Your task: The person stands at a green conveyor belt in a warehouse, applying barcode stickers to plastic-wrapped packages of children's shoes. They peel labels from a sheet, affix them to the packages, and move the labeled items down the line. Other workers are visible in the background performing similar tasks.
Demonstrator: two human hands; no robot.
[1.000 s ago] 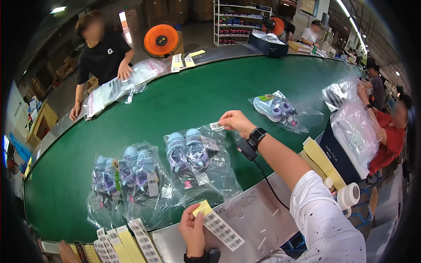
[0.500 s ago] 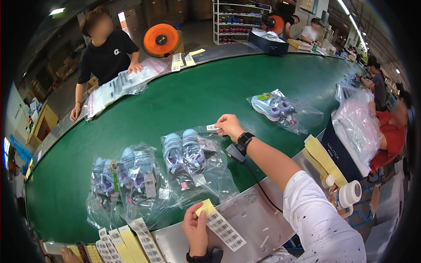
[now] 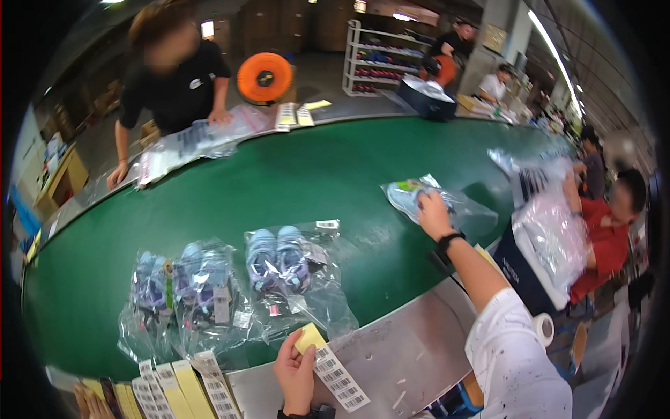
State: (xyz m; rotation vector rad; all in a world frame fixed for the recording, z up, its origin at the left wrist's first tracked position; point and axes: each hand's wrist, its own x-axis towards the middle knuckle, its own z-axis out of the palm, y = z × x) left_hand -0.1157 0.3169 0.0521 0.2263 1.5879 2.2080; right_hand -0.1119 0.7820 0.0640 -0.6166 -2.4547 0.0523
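Observation:
My left hand [image 3: 296, 373] pinches a strip of barcode labels [image 3: 340, 380] by its yellow backing end, over the metal table edge. My right hand [image 3: 434, 215] reaches out across the green belt, its fingers closed on a bagged pair of shoes [image 3: 403, 199], light blue in clear plastic. In front of me lies another bagged pair of shoes [image 3: 262, 255], blue and purple, with a white barcode label [image 3: 326, 224] at the bag's upper corner. To its left are more bagged shoes [image 3: 197, 272], close together with their bags touching.
More label strips [image 3: 185, 387] line the near edge. Across the green belt [image 3: 314, 167], a person [image 3: 174, 84] rests hands by a stack of plastic bags [image 3: 188, 150]. At right stands a dark box [image 3: 528, 262] with clear bags, beside a person in red [image 3: 607, 237].
My right hand has left the corner of the middle bag, where a label now lies, and moved right and away onto the far bagged shoes. My left hand still holds the label strip.

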